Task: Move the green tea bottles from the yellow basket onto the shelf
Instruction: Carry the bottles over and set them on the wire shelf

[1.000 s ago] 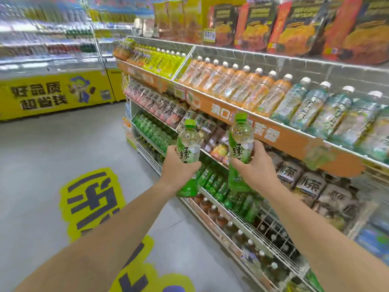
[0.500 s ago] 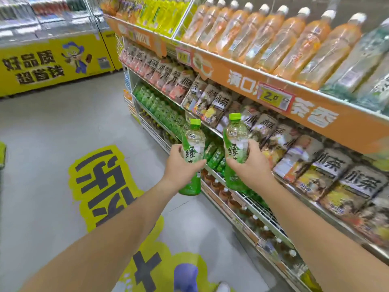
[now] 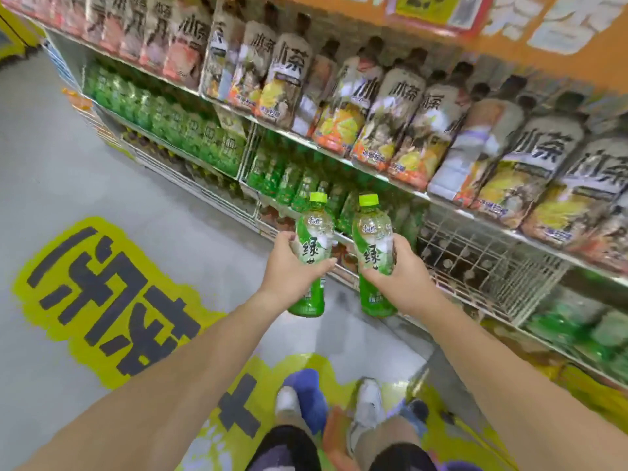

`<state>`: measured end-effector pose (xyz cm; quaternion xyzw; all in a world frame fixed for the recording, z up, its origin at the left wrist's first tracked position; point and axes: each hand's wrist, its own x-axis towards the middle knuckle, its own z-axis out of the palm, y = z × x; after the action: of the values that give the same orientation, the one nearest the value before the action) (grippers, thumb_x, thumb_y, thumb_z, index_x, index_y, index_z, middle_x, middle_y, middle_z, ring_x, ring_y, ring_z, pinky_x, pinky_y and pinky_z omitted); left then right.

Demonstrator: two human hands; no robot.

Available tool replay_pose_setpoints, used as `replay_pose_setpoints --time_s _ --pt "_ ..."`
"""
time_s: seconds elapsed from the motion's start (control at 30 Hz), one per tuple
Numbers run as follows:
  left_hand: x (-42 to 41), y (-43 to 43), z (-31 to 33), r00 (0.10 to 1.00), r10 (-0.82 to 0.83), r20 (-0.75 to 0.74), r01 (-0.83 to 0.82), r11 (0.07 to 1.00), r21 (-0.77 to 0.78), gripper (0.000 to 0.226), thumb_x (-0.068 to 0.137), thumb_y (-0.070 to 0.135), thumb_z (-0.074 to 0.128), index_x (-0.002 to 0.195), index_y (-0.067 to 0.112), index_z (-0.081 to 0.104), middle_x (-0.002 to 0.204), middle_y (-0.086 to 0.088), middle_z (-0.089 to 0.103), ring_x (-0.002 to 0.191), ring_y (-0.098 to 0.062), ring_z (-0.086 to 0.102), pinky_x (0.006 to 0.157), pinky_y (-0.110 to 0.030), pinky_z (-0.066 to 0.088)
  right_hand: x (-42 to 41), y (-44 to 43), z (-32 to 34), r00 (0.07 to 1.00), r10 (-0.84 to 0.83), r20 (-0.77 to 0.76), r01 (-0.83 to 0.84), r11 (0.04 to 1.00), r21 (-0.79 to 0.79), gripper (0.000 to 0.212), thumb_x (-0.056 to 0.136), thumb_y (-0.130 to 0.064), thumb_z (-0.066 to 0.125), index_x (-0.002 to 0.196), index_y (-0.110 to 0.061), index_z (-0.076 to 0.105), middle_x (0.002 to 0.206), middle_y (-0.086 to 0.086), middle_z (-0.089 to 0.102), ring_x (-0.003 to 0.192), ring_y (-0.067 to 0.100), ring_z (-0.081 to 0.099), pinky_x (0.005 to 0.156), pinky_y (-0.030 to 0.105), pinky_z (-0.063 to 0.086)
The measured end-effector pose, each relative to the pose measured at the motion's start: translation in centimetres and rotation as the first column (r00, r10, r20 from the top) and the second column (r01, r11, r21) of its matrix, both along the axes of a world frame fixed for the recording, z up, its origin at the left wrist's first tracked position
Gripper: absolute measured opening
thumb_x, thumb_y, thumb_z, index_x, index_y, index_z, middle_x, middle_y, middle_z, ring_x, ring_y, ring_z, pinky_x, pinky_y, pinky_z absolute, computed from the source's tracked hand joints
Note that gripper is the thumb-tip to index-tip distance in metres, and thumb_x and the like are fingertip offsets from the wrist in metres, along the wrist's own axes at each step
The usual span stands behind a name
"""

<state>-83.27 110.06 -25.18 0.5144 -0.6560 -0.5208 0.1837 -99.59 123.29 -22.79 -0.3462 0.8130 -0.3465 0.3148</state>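
Step in hand: transfer to the shelf. The left hand grips the left bottle around its label; the right hand grips the right bottle likewise. The 2 bottles are upright, side by side, in front of the wire shelf beside the matching green bottles. Both forearms extend forward and down. The next move probably requires reaching into an open slot without toppling the front row. The yellow basket is out of view.
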Motion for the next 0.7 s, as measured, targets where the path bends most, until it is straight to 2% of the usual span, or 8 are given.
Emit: replay_pose_setpoints --time_s 0.07,0.13,0.23,0.37,0.5,0.53,0.6,0.7 --pt "-1.0 -0.2 -2.7 0.999 -0.046 0.004 0.046 0.999 0.015 0.069 0.067 0.023 0.093 0.116 0.017 0.045 0.098 0.001 0.068 0.087 -0.013 0.068 0.075 -0.026 0.054 -0.3 0.9 -3.1 0.998 -0.051 0.033 0.051 0.998 0.025 0.048 0.082 -0.031 0.075 0.119 -0.031 0.045 0.101 -0.013 0.063 0.088 0.007 0.061 0.069 0.027 0.044" --pt "-2.5 -0.4 -5.6 0.996 -0.087 0.01 0.087 0.996 0.02 0.072 0.064 0.026 0.095 0.116 0.018 0.046 0.1 -0.001 0.07 0.089 -0.014 0.07 0.08 -0.032 0.056 -1.1 1.8 -6.1 0.991 -0.119 0.054 0.116 0.992 0.045 0.048 0.081 -0.029 0.076 0.117 -0.033 0.044 0.102 -0.011 0.063 0.09 0.011 0.061 0.072 0.029 0.045" --pt "-5.4 -0.6 -9.9 0.988 -0.152 0.019 0.151 0.988 0.036 0.07 0.063 0.028 0.095 0.113 0.02 0.046 0.102 -0.001 0.07 0.089 -0.011 0.069 0.081 -0.031 0.056 -2.9 2.9 -10.2 0.975 -0.213 0.064 0.209 0.976 0.066 0.047 0.081 -0.027 0.075 0.116 -0.034 0.044 0.1 -0.011 0.064 0.087 0.006 0.062 0.073 0.031 0.048" --pt "-10.6 -0.3 -15.3 0.973 -0.229 0.023 0.228 0.972 0.051 0.069 0.057 0.037 0.094 0.109 0.021 0.052 0.1 0.001 0.072 0.09 -0.015 0.07 0.086 -0.042 0.057 -6.5 4.1 -14.9 0.944 -0.324 0.058 0.32 0.945 0.068 0.045 0.083 -0.026 0.075 0.114 -0.035 0.043 0.095 -0.02 0.059 0.08 -0.007 0.056 0.062 0.019 0.043" --pt "-17.0 0.2 -19.0 0.95 -0.312 -0.006 0.312 0.949 0.055 0.068 0.064 0.033 0.094 0.115 0.018 0.053 0.101 0.003 0.072 0.092 -0.014 0.069 0.083 -0.032 0.055 -10.7 4.9 -18.9 0.915 -0.403 0.03 0.402 0.915 0.031 0.043 0.084 -0.025 0.074 0.116 -0.032 0.046 0.098 -0.017 0.062 0.079 -0.009 0.057 0.057 0.008 0.041" --pt "-18.7 0.2 -19.9 0.942 -0.336 -0.009 0.336 0.94 0.052 0.068 0.065 0.033 0.094 0.116 0.019 0.051 0.103 0.003 0.071 0.094 -0.014 0.068 0.084 -0.032 0.054 -11.8 5.1 -19.8 0.906 -0.423 0.016 0.423 0.906 0.014 0.042 0.084 -0.025 0.074 0.114 -0.033 0.046 0.099 -0.015 0.063 0.081 -0.007 0.059 0.062 0.009 0.042" --pt "-22.0 0.2 -21.5 0.923 -0.383 -0.025 0.384 0.922 0.043 0.069 0.065 0.035 0.093 0.116 0.021 0.049 0.105 0.003 0.071 0.096 -0.014 0.068 0.089 -0.034 0.054 -14.0 5.3 -21.5 0.887 -0.461 -0.017 0.461 0.887 -0.007 0.041 0.084 -0.03 0.074 0.114 -0.033 0.047 0.104 -0.009 0.063 0.087 0.007 0.06 0.074 0.022 0.043" --pt "-26.9 0.2 -23.9 0.908 -0.418 -0.024 0.418 0.908 0.035 0.063 0.061 0.04 0.092 0.11 0.017 0.06 0.101 0.0 0.074 0.091 -0.016 0.071 0.088 -0.036 0.058 -17.8 5.3 -23.9 0.875 -0.48 -0.068 0.483 0.875 0.036 0.041 0.085 -0.037 0.072 0.116 -0.026 0.047 0.105 -0.003 0.057 0.092 0.015 0.053 0.078 0.026 0.038"
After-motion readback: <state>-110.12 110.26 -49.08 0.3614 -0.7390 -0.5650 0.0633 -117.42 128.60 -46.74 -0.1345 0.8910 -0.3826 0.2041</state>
